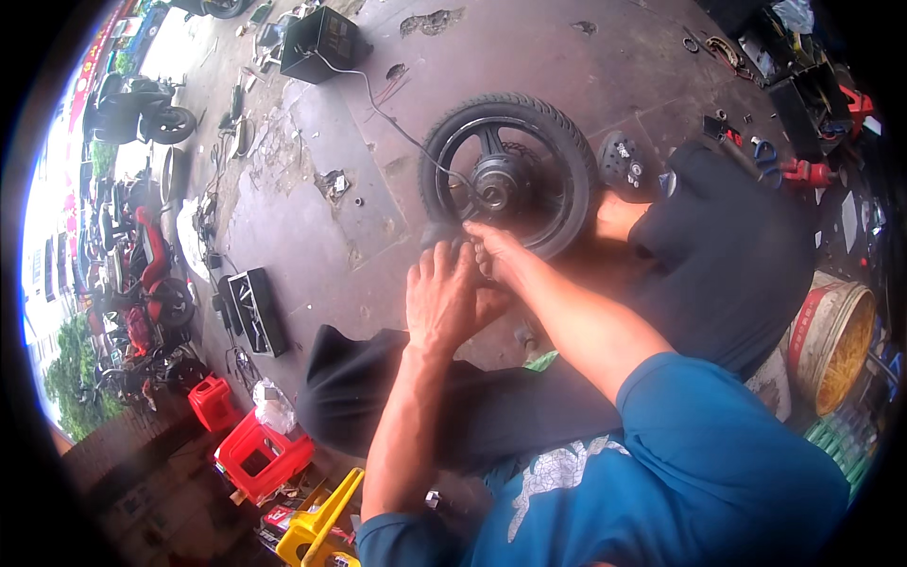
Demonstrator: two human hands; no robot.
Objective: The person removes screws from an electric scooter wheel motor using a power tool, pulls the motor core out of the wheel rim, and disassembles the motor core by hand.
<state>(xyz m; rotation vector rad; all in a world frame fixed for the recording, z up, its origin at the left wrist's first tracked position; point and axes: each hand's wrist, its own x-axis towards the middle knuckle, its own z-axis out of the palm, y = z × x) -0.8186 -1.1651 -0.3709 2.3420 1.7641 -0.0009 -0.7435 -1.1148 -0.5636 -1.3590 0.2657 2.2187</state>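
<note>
worn, purplish-brown floor (364, 255) spreads around the spoked wheel (496, 180), pitted and cracked in patches to the wheel's left and beyond it. well left of the wheel, parked scooters (151, 250) crowd against glaring daylight. beyond the wheel, also to its left, sits a black box (321, 45); a grey cable (378, 109) runs from it to the wheel's hub. nearer than the wheel and left of it are a red stool (287, 460) and a yellow stool (321, 523), the yellow one cut off below. a dark clog (616, 165) is just right of the wheel, a pale bucket (814, 335) farther right.

at the wheel's near edge, the left hand (439, 293) and right hand (491, 253) come together, fingers bent; they cover what lies between them, so whether they pinch anything i cannot tell. they also hide part of the tyre. clutter far right of the wheel sinks into shadow.
</note>
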